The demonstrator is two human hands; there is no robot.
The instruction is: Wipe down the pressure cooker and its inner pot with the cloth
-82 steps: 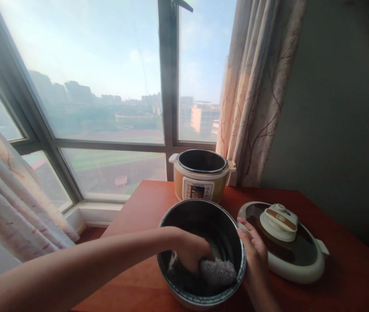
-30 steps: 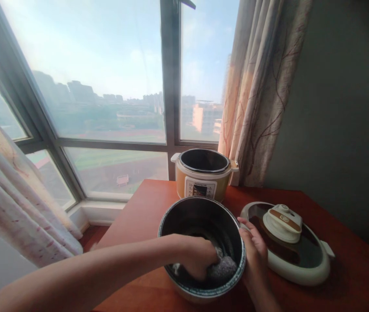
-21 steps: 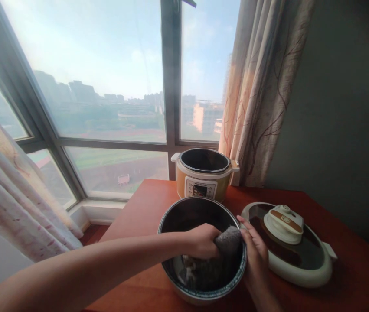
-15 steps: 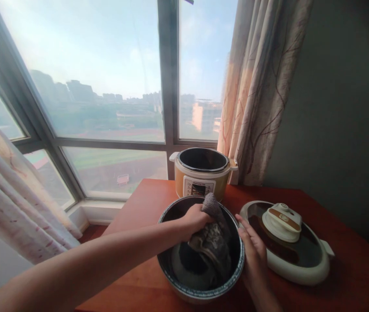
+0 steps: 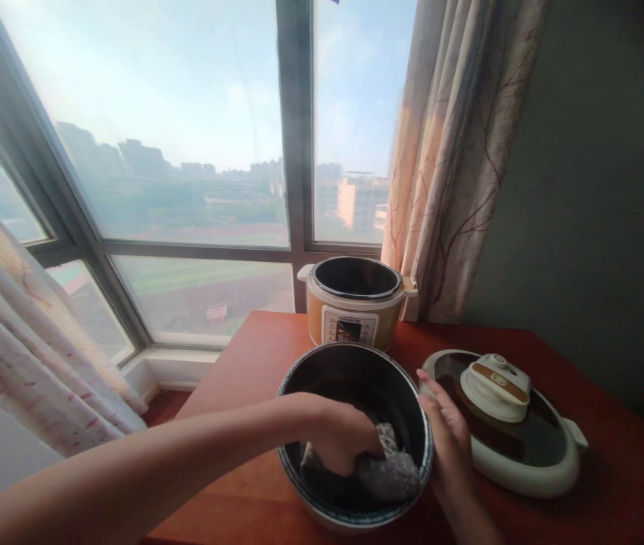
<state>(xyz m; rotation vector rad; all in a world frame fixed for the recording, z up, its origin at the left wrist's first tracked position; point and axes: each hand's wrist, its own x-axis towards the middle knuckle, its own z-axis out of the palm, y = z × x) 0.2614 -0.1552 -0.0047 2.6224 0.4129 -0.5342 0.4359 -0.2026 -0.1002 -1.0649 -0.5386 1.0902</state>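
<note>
Left hand pressing a grey cloth inside a dark pot, right hand against its side.
The cloth lies low in the pot, its long axis running sideways from under the left hand, its bunched end pointing right towards the near wall. The pot's round mouth faces up, tipped towards the viewer. The left hand is curled over the cloth, fingertips hidden; the right hand rests flat-fingered along the outer right wall. Half a second ago the cloth stood raised at the far rim; now it is down inside.
</note>
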